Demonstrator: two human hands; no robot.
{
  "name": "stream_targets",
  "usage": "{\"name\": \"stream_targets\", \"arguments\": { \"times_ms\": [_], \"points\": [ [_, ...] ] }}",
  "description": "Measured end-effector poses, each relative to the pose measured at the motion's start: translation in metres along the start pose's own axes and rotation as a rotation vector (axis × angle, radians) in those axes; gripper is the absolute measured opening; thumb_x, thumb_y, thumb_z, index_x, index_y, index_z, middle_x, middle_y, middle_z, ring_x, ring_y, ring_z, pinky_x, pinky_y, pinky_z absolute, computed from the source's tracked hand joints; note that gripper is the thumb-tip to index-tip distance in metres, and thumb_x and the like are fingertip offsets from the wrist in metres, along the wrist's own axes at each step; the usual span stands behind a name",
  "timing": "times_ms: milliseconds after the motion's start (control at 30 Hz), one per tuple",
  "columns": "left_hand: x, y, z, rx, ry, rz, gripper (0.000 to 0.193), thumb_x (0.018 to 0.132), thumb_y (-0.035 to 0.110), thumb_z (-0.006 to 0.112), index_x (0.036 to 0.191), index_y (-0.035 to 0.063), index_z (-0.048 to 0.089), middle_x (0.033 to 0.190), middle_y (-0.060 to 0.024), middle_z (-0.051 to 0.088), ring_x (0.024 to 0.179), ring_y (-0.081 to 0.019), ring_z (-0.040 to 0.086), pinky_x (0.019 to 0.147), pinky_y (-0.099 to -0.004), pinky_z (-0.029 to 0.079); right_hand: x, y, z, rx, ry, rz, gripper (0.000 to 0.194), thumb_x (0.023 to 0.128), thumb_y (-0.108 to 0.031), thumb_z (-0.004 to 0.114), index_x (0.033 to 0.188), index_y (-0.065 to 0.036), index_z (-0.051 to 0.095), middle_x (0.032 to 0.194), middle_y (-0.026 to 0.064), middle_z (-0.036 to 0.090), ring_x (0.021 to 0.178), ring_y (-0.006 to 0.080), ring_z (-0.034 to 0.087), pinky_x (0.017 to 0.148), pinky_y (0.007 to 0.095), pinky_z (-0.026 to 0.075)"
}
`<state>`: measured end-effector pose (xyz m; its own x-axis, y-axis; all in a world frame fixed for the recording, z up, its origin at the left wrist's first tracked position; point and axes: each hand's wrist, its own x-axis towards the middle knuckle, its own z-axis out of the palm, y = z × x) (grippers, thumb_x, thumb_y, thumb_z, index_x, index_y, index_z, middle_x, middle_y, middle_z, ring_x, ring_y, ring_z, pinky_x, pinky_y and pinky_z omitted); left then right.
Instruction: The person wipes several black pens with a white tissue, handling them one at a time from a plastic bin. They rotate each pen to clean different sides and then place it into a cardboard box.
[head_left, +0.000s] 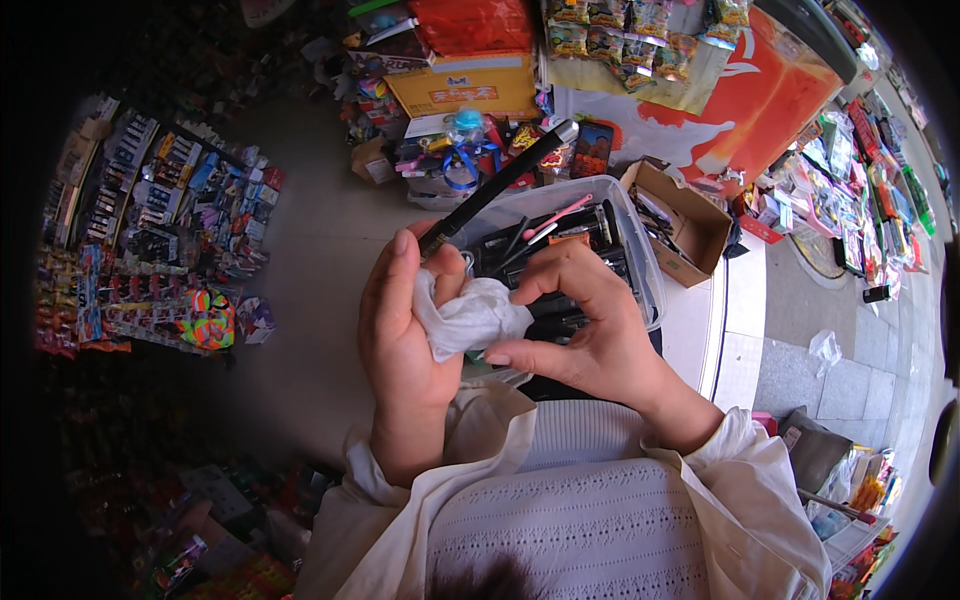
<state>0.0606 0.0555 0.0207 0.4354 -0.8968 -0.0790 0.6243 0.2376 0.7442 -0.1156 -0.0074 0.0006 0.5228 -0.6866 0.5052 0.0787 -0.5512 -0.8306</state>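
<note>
My left hand (405, 322) is closed around a slim black pen-like tube (495, 191) with a silver end, which points up and away to the right. The same hand holds a crumpled white tissue or cloth (480, 319) against its palm and fingers. At the right end of the tissue is my right hand (592, 322), its thumb and curled index finger apart. The index fingertip is at the tissue's edge; contact is unclear. Below both hands stands a clear plastic bin (649, 281) of black pen-like items, with a pink stick (562, 214) among them.
An open cardboard box (694, 225) with dark slim items stands right of the bin. Beyond the bin are a phone (592, 148), a yellow box (465, 86) and hanging packets (637, 34). Stocked shelves (157, 202) are at left, piled goods (840, 180) at right.
</note>
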Motion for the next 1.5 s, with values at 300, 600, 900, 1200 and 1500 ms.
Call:
{"name": "stream_targets", "arguments": {
  "times_ms": [300,600,900,1200,1500],
  "points": [
    [0.003,-0.005,-0.001,0.079,0.011,0.134,0.024,0.100,0.020,0.059,0.115,0.0020,0.061,0.100,-0.0080,0.068,0.090,-0.0137,0.064,0.080,-0.0284,0.052,-0.004,0.005,-0.001,1.195,0.157,0.597,0.007,0.095,-0.004,0.053,0.101,-0.003,0.054,0.096,0.0059,0.063,0.082,0.0160,0.065,0.075,0.0281,0.054],
    [0.009,-0.015,-0.005,0.196,-0.064,0.148,0.024,0.099,0.013,0.057,0.118,-0.0016,0.060,0.099,-0.0123,0.069,0.091,-0.0180,0.066,0.085,-0.0316,0.052,0.007,0.007,-0.026,1.034,0.469,0.423,0.038,0.093,-0.012,0.050,0.130,-0.003,0.052,0.112,0.0105,0.062,0.092,0.0178,0.062,0.077,0.0290,0.053],
    [0.005,-0.029,0.008,0.429,-0.168,0.098,0.032,0.098,0.006,0.057,0.127,-0.0074,0.057,0.108,-0.0126,0.069,0.098,-0.0135,0.065,0.091,-0.0269,0.050,0.005,0.007,-0.011,0.670,0.164,0.203,0.056,0.092,0.001,0.065,0.143,0.001,0.041,0.118,0.0056,0.065,0.108,0.0100,0.059,0.094,0.0234,0.045],
    [-0.008,-0.037,0.013,0.729,-0.281,0.195,0.039,0.104,0.014,0.050,0.136,-0.0086,0.050,0.127,-0.0169,0.062,0.114,-0.0155,0.059,0.097,-0.0274,0.045,0.019,0.022,-0.008,-0.172,0.184,-0.049,0.039,0.074,0.000,0.079,0.111,-0.001,0.069,0.097,0.0097,0.056,0.085,0.0219,0.059,0.072,0.0297,0.049],
    [-0.017,-0.030,0.019,0.895,-0.250,0.220,0.036,0.105,0.015,0.046,0.131,-0.0089,0.055,0.121,-0.0138,0.064,0.111,-0.0147,0.057,0.098,-0.0267,0.043,0.020,0.012,-0.010,-0.131,0.159,0.010,0.032,0.073,-0.001,0.080,0.103,0.001,0.070,0.093,0.0089,0.059,0.082,0.0198,0.059,0.069,0.0277,0.048]
  ]
}}
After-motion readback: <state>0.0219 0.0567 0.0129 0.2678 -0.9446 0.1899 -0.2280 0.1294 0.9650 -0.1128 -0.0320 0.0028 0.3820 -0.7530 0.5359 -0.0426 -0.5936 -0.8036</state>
